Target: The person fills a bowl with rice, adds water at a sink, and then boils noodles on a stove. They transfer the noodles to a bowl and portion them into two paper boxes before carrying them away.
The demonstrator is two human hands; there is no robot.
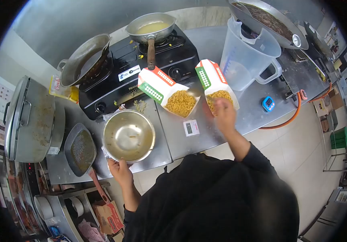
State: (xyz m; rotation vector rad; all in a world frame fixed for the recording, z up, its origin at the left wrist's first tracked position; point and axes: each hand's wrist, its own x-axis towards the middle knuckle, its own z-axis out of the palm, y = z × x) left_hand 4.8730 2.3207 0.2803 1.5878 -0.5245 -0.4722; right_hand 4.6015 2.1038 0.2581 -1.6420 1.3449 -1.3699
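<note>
We find both hands at work on the steel counter (242, 119), in front of the black stove (141, 76).

On the counter, a clear measuring jug (248, 60) stands at the right. The steel bowl (129, 136) sits at the near edge, and our left hand (120, 168) grips its near rim. Two noodle cartons lie open between bowl and jug. Our right hand (224, 115) is over the noodles of the right carton (211, 78), beside the left carton (167, 92). The hand is blurred, so we cannot tell its grasp.
</note>
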